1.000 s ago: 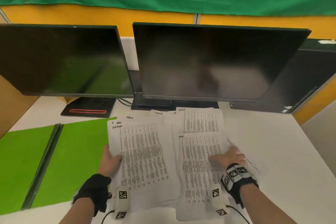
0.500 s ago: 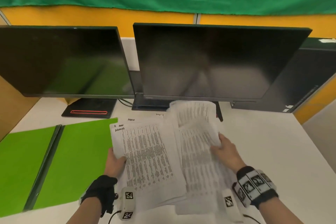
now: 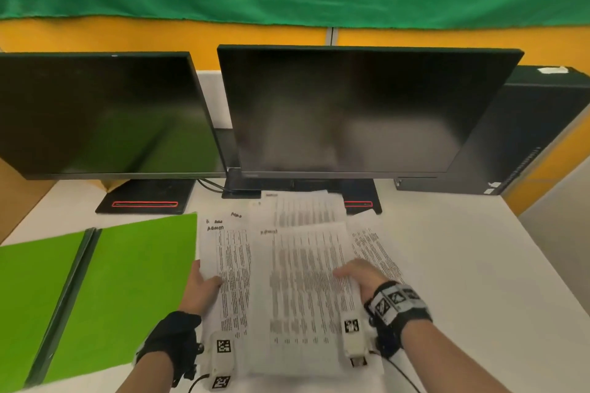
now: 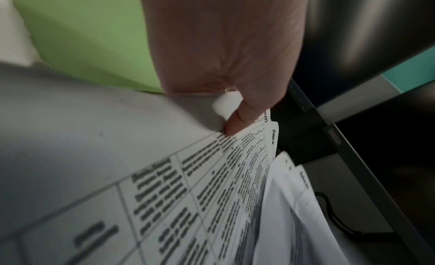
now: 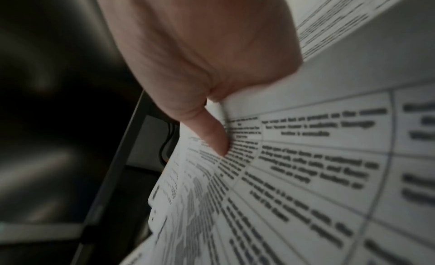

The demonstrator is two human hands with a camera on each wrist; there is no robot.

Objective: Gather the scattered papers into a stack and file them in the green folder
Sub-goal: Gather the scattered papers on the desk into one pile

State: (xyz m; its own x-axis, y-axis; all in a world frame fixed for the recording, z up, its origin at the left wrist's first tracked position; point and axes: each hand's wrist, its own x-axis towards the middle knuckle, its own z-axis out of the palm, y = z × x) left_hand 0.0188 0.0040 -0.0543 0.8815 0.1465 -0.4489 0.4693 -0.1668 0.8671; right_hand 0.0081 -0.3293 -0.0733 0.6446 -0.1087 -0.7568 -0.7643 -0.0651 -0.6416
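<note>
Papers between my hands

My left hand (image 3: 200,286) and right hand (image 3: 360,276) pinch the papers' (image 3: 297,277) opposite edges; green folder (image 3: 127,281) open leftward on the white desk (image 3: 463,265), below two monitors (image 3: 351,105).

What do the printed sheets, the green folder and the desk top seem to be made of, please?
Printed sheets: thin matt white paper; they curl and fan where the left hand and right hand grip them.
Green folder: probably card or thin plastic, flat and stiff with a dark spine; the finish is hard to judge.
Desk top: smooth white, likely laminate, faintly sheened.
</note>
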